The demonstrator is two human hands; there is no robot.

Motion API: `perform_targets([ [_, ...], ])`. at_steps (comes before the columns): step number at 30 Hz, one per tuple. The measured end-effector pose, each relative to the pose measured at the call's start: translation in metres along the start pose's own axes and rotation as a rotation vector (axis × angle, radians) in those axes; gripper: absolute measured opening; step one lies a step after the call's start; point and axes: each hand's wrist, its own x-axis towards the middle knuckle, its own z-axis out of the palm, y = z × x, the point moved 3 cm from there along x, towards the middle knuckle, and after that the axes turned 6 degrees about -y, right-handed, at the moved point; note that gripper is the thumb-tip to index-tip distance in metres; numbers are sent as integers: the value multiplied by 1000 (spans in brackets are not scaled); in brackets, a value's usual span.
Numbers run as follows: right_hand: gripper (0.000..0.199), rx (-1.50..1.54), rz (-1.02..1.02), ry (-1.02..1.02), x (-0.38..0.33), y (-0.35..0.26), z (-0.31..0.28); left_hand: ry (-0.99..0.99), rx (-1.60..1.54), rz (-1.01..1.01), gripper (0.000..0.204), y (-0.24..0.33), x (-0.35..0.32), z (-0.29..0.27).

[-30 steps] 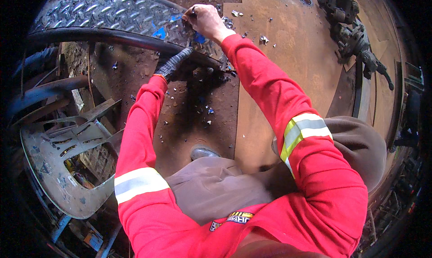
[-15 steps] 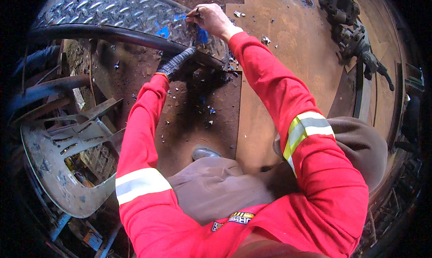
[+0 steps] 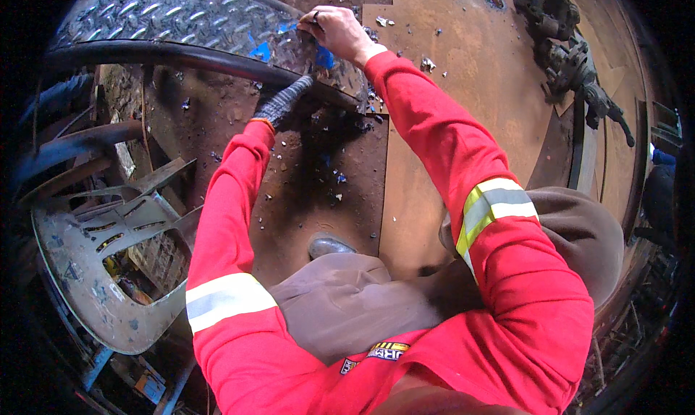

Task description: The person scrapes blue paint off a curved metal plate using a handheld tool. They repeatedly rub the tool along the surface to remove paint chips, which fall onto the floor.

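Observation:
A curved metal piece with a raised tread pattern [image 3: 166, 17] and a black tubular edge [image 3: 174, 53] reaches in from the upper left. Scraps of blue film [image 3: 324, 57] cling to its worn right end. My bare right hand [image 3: 340, 33] is on top of that end, its fingertips pinched beside a blue scrap; what they hold, if anything, is too small to make out. In a dark grey knit glove, my left hand [image 3: 284, 102] grips the near edge of the tread-plate piece. Its fingertips are partly hidden against the edge.
A grey plastic chair [image 3: 137, 314] lies among scrap and blue metal bars at the left. Greasy mechanical parts [image 3: 572, 60] lie at the upper right. A rusty sheet [image 3: 449, 89] covers ground on the right; small torn bits [image 3: 340, 178] are scattered over the dirt.
My right hand has shifted very slightly to the left along the plate, fingers still pinched. The left hand stays at the edge, hardly moved.

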Motion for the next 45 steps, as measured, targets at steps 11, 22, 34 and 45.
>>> perform_targets([
  [11,25,195,252,22,-3,-18,-5,-65,155,281,30,-10,37,-34],
  [22,23,176,398,33,-4,-6,2,-19,286,274,29,0,22,-20],
  [34,19,-16,370,15,1,-14,3,18,321,266,29,2,10,-19],
  [45,16,-45,342,105,-2,-21,7,37,348,270,28,4,5,-19],
])
